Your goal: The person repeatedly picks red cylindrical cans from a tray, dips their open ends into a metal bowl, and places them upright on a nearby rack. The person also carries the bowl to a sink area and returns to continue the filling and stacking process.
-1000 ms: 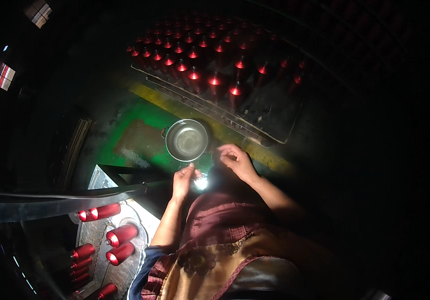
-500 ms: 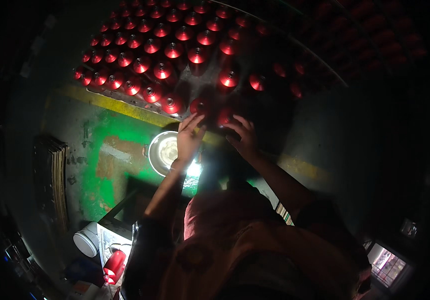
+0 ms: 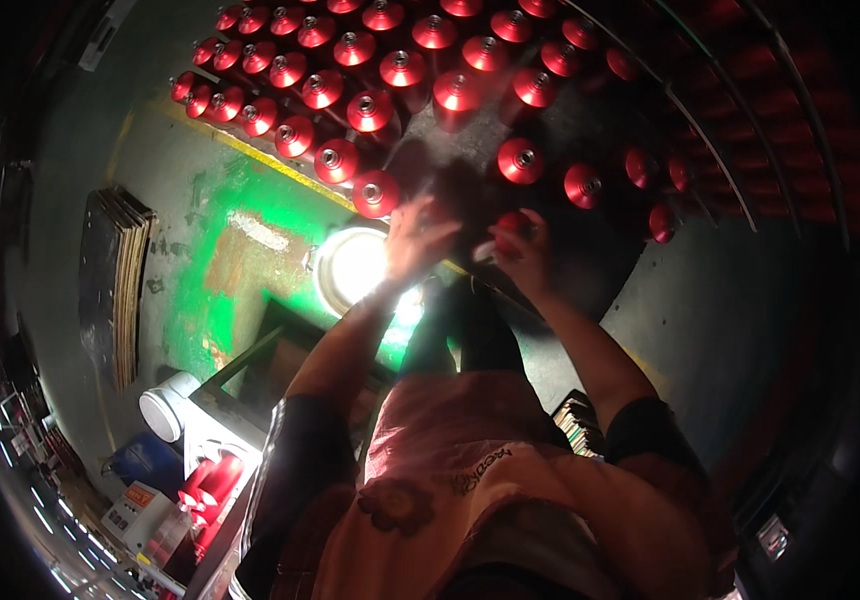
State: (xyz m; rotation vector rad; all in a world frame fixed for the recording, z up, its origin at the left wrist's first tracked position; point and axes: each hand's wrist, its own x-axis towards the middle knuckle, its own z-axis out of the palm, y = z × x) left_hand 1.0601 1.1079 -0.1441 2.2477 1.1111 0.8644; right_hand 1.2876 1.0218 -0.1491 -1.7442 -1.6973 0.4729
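Note:
Many red thread spools [image 3: 322, 88] stand in rows on a dark rack [image 3: 590, 270] in front of me. My right hand [image 3: 522, 250] grips one red spool [image 3: 512, 226] at the rack's near edge. My left hand [image 3: 412, 238] is raised beside it with fingers spread, close to a spool [image 3: 377, 193] at the rack's near corner, and holds nothing that I can see. A round metal bowl [image 3: 352, 268] shines brightly on the floor just below my left hand.
The floor has a green painted patch [image 3: 240, 270] with a yellow line. A stack of flat boards [image 3: 115, 280] lies at left. A cart [image 3: 220, 480] at lower left holds more red spools and a white cylinder [image 3: 165, 410]. Dark surroundings at right.
The view has swung up from the cart toward the rack. Both hands rose from beside the bowl to the rack's near edge, and the right hand now holds a spool.

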